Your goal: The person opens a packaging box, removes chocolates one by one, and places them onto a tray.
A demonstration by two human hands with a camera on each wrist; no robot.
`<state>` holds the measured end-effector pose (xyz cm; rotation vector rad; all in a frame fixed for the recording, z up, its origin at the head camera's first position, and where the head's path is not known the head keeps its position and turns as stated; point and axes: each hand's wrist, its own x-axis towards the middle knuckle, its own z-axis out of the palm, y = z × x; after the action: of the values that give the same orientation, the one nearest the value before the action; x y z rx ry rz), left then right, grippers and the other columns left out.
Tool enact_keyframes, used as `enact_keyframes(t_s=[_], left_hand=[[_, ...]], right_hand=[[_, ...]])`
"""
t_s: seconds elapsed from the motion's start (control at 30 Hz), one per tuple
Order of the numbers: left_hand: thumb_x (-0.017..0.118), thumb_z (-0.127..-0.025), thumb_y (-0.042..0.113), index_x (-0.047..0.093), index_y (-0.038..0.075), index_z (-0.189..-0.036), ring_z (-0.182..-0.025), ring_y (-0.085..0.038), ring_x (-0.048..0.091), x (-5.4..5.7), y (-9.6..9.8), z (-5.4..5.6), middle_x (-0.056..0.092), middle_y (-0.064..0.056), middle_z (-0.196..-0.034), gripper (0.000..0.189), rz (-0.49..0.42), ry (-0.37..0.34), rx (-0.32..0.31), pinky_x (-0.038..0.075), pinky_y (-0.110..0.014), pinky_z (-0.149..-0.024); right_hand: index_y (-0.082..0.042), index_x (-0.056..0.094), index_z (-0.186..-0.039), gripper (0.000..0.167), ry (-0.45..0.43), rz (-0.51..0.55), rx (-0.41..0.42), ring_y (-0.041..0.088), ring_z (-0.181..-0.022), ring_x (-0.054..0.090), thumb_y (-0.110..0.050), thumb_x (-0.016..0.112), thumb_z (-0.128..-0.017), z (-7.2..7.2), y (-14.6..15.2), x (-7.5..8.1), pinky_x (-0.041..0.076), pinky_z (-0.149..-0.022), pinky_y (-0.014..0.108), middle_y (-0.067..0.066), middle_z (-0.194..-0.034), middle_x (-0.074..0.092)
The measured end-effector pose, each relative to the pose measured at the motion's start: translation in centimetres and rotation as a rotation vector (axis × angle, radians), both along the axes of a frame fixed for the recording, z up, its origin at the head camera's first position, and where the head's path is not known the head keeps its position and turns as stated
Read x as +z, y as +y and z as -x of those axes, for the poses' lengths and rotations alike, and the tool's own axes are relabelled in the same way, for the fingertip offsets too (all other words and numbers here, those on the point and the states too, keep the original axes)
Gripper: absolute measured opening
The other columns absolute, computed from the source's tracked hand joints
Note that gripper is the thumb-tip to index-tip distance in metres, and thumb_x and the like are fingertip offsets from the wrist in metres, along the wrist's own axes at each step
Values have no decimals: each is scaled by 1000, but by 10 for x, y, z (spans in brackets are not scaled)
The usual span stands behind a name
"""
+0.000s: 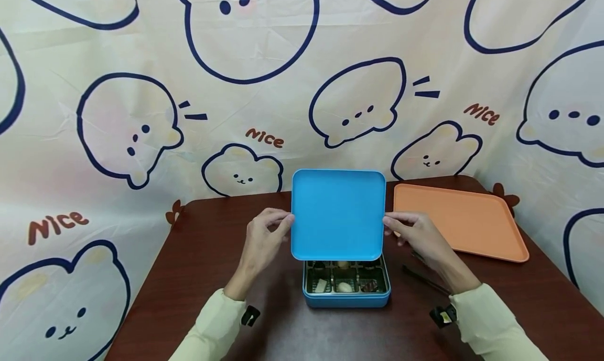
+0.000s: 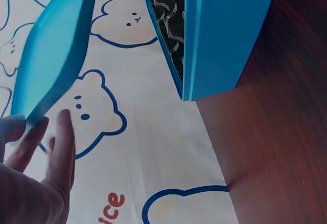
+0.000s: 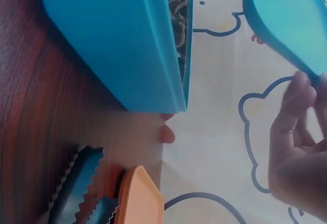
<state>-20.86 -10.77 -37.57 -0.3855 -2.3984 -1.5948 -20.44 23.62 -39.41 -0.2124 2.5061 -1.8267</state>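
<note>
Two hands hold up a blue lid [image 1: 338, 214], which hangs tilted and clear of the blue box [image 1: 346, 301] on the table, hiding the box's back part in the head view. At the lid's left edge the left hand [image 1: 264, 236] pinches with the thumb and fingertips; other fingers stand apart from the rim. On the opposite edge the right hand [image 1: 417, 235] does likewise — thumb and fingertips clamped on the rim.

Below, the box sits upright and uncovered, its inside split into compartments. Three show in the front row: a pale piece [image 1: 321, 285] on the left, a rounded whitish piece [image 1: 344, 287] in the middle, brownish contents on the right, too small to name.

Right of the box lie dark tongs [image 3: 84, 178] with toothed edges, partly under the right forearm. Farther back on that side is an orange tray [image 1: 453, 214], flat on the dark wooden table [image 1: 212, 256]. Pale sleeves [image 1: 212, 319] cover both forearms. Behind everything hangs a cream cloth [image 1: 236, 109] — blue-outlined bears and "Nice" in brownish red.
</note>
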Motion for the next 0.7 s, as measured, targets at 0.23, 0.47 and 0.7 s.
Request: enact_keyframes(t_s=[0.23,0.47,0.7], left_hand=[[64,-99,24,71,5,-120,-94,-28,73,-3,-3,8,71,-13,-114,29,-70,-74,-36,62,-40,-70],[63,-99,19,65,2,-130,-99,-33,72,-6,-6,12,69,-19,-118,35,-81,-115,-61,61,-41,-75],[65,-98,14,65,1,-128,-94,-33,73,-7,-8,15,71,-18,-108,33,-76,-175,-51,61,-46,-74]], right_hand=[[4,59,-134,56,-109,111,25,13,-97,70,-40,62,-99,9,-6,1,60,-84,35,9,-116,69],[6,56,-136,57,-174,152,22,11,-96,70,-37,61,-99,13,-12,4,58,-90,39,5,-114,70],[7,54,-137,56,-217,183,20,11,-98,69,-35,60,-101,17,-16,4,58,-89,33,6,-116,67]])
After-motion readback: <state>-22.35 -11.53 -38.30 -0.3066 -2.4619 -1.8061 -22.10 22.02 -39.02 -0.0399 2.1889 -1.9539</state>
